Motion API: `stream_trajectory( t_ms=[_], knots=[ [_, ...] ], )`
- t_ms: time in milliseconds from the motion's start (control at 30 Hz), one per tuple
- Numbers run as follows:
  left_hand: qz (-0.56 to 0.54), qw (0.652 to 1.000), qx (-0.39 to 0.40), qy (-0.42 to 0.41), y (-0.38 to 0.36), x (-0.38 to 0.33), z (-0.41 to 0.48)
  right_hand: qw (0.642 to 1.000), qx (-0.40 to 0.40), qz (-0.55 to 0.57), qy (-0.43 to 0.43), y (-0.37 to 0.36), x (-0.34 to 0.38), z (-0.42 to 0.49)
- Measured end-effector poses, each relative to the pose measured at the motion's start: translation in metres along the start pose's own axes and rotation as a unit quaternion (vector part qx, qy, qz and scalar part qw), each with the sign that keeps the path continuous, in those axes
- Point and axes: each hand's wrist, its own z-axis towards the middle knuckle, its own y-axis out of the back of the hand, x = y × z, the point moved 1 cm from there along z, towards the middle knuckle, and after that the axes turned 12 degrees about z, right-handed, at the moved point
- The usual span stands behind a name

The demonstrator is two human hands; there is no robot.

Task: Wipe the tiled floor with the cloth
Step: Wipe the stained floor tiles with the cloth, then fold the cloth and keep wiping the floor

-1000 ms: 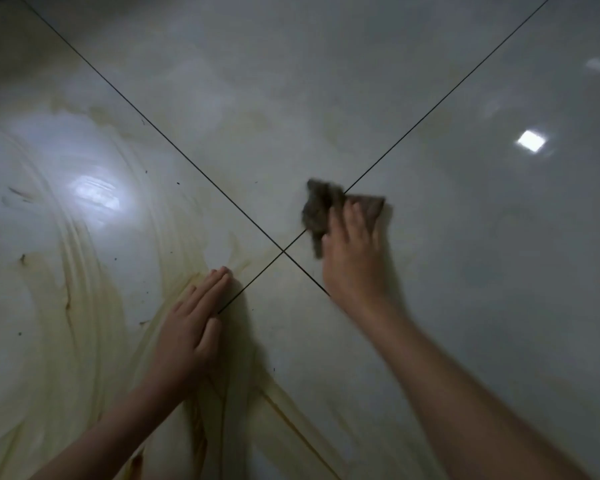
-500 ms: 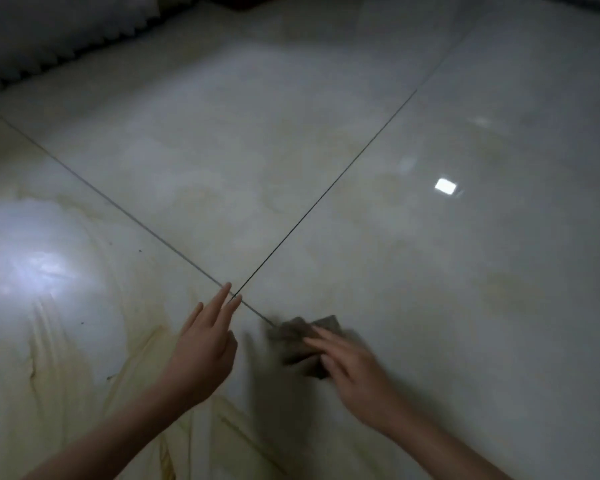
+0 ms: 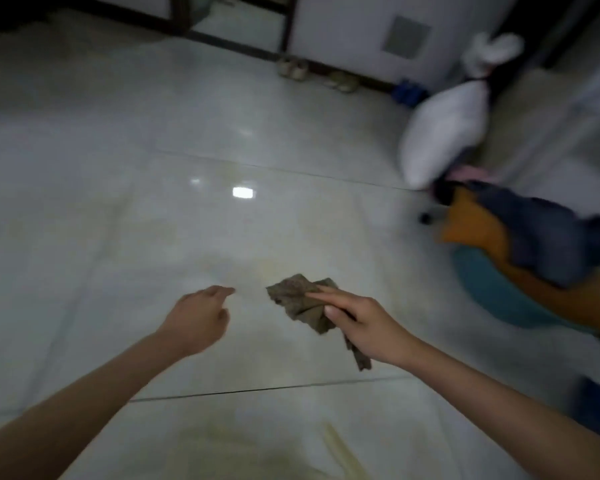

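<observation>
Two hands are hovering over the tiled floor (image 3: pixel 111 209): the left hand (image 3: pixel 201 317) is hanging loosely curled, gripping nothing. Just right of it the crumpled brown cloth (image 3: pixel 298 299) is dangling, apparently clear of the tiles, pinched between thumb and fingers of the right hand (image 3: pixel 368 323). Judging: cloth is needing flattening under a spread palm, then overlapping strokes, steering off the clothes pile (image 3: pixel 534 244) at far right.

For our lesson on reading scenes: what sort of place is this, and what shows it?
Probably a room in a home: tiled floor, shoes by the wall, and a white sack beside heaped clothes.
</observation>
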Motion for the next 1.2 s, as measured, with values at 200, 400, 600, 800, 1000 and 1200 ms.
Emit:
stream_trajectory(
  t_ms=[200, 400, 600, 800, 1000, 1200],
  knots=[
    [-0.089, 0.994, -0.004, -0.068, 0.02, -0.064, 0.024, 0.987, -0.109, 0.001, -0.12, 0.049, 0.021, -0.083],
    [-0.195, 0.975, 0.057, -0.089, 0.014, -0.095, 0.02, 0.962, -0.202, 0.134, -0.128, 0.039, -0.012, -0.07],
    [-0.494, 0.843, 0.211, -0.01, 0.012, -0.158, 0.032, 0.923, -0.249, 0.27, -0.114, 0.015, -0.056, -0.016],
    [-0.612, 0.771, 0.155, 0.084, -0.032, -0.199, 0.058, 0.942, -0.225, 0.221, -0.118, 0.025, -0.115, -0.002],
    [-0.674, 0.706, 0.189, 0.106, -0.06, -0.209, 0.066, 0.984, -0.117, 0.115, -0.069, 0.028, -0.138, -0.015],
    [-0.632, 0.751, 0.162, 0.104, -0.061, -0.217, 0.062, 0.947, -0.282, 0.12, -0.099, 0.033, -0.145, -0.019]
  ],
)
